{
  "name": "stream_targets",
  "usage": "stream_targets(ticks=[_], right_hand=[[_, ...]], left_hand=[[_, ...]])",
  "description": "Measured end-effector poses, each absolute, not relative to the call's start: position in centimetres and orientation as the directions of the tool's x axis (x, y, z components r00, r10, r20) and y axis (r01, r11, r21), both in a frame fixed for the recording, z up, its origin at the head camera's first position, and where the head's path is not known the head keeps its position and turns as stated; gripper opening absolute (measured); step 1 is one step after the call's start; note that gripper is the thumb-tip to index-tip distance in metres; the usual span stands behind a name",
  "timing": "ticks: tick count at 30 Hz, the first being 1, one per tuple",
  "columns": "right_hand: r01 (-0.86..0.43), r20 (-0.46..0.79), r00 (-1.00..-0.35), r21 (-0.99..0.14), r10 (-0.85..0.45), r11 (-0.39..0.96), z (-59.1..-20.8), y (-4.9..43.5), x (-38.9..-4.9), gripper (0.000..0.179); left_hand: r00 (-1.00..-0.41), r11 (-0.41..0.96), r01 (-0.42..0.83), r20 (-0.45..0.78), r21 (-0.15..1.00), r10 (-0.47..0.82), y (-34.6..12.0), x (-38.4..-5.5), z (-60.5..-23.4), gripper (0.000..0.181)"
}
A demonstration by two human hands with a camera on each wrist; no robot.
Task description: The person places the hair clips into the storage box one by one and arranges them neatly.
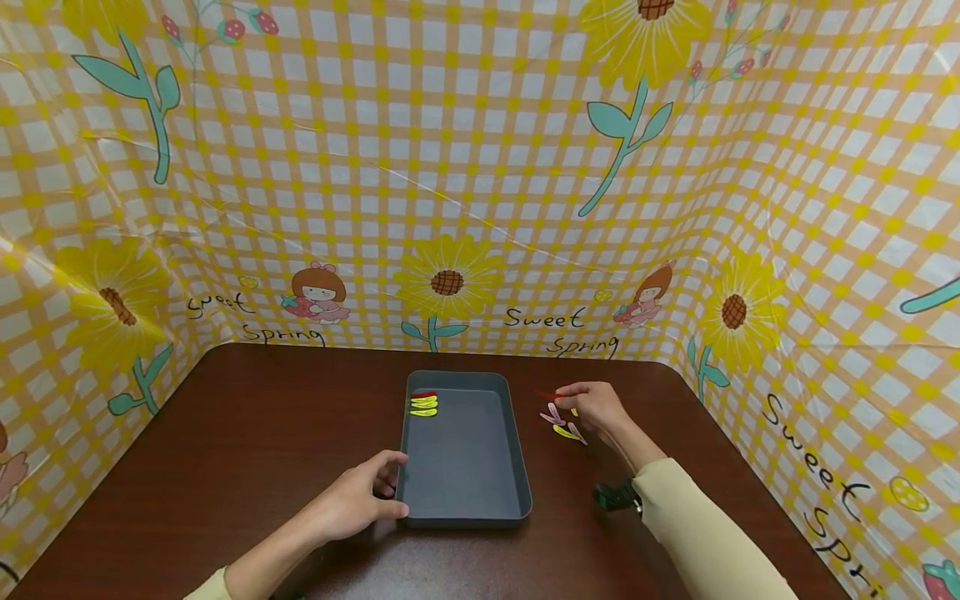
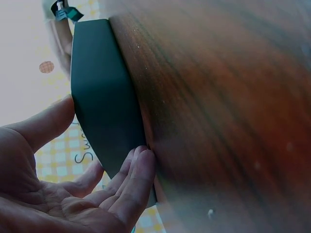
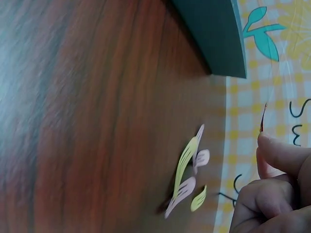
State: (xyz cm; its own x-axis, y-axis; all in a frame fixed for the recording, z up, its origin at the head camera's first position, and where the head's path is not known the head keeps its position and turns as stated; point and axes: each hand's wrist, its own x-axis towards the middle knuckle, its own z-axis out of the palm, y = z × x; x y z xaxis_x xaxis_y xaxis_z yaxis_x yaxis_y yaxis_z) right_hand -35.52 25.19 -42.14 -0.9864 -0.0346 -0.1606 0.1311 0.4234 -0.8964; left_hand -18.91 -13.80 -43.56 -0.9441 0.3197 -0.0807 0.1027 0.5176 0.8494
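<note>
On the brown table (image 1: 300,417), the left hand (image 1: 358,502) rests relaxed fingers against the tray (image 1: 465,467), probably to steady it, while right of it the right hand (image 1: 597,410) pinches a red clip (image 3: 263,118) by one end.

Table (image 1: 262,433): dark reddish-brown, wood-grained, glossy, with rounded far corners.
Tray (image 1: 465,458): grey, rectangular, shallow, standing flat near the middle.
Pink clips (image 3: 182,193): loosely clustered right of the tray.
Yellow clips (image 3: 184,161): one long, one small, beside the pink.
</note>
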Motion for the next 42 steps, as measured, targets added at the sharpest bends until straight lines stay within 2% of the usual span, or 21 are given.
stream_targets(ticks=[11,21,29,36,42], right_hand=[[0.127,-0.161,-0.985,-0.919,-0.062,0.374,-41.3,22.5,-35.9,0.033],[0.058,-0.112,-0.990,-0.868,-0.082,0.494,-40.5,20.7,-36.4,0.031],[0.052,-0.121,-0.986,-0.876,-0.115,0.479,-40.2,19.1,-36.5,0.031],[0.098,-0.169,-0.975,-0.910,-0.144,0.402,-40.1,17.6,-36.6,0.029],[0.089,-0.159,-0.975,-0.920,-0.155,0.382,-40.2,16.5,-36.6,0.026]], left_hand=[[-0.945,0.519,0.105,-0.078,0.848,0.318,-13.8,-19.0,-43.6,0.065],[-0.947,0.524,0.113,-0.069,0.845,0.315,-13.7,-19.0,-43.6,0.066],[-0.945,0.519,0.106,-0.077,0.848,0.319,-13.8,-19.0,-43.7,0.066],[-0.944,0.516,0.105,-0.078,0.850,0.320,-13.8,-18.9,-43.6,0.066],[-0.943,0.514,0.105,-0.079,0.851,0.323,-13.8,-19.0,-43.7,0.066]])
